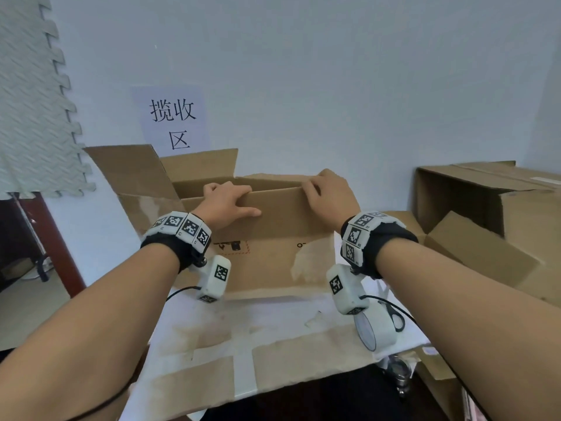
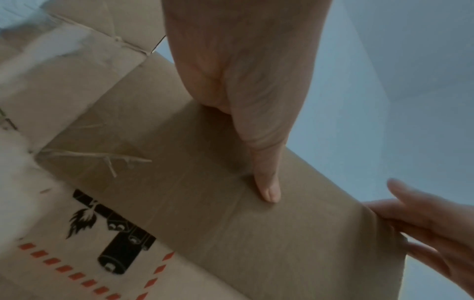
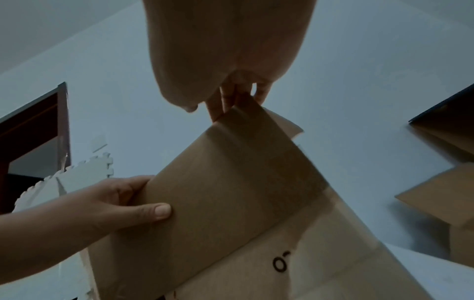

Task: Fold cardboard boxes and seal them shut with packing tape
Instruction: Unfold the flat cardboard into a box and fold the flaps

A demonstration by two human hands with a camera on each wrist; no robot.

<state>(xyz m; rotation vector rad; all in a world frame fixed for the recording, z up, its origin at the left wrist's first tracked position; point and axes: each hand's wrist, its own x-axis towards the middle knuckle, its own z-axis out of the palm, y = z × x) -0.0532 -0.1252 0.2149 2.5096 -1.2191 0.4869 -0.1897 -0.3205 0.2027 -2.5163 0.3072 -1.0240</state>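
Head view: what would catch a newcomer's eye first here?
Both hands, left hand and right hand, grip the near flap of the open cardboard box at centre. Behind it a paper sign hangs on the wall; a tape roll lies at lower right.

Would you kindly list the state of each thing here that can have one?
Box: open on top, unsealed.
Near flap: raised, gripped along its top edge by both hands.
Left flap: standing open.
Left hand: fingers curled over the flap edge, thumb flat on its front.
Right hand: gripping the flap's right end.
Tape roll: on the table, unused.
Second box: lying on its side, flaps open.
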